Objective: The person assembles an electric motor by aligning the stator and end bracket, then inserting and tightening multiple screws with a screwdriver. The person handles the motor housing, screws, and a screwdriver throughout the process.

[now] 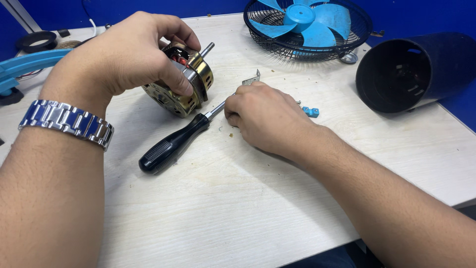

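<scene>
My left hand [124, 54] grips a brass-coloured fan motor [186, 87] with a steel shaft sticking up, holding it tilted on the pale wooden table [238, 198]. A steel watch sits on that wrist. My right hand [265, 116] rests on the table with its fingers curled over the metal shaft of a screwdriver; whether they pinch something small is hidden. The screwdriver's black handle [168, 146] lies flat, pointing toward the front left. A small metal bracket [252, 78] lies just beyond the right hand.
A black wire fan guard with blue blades [307, 27] lies at the back. A dark cylindrical housing [411, 72] lies on its side at the right edge. A small blue plastic piece [311, 111] sits right of my hand. A blue fan part [20, 67] is far left.
</scene>
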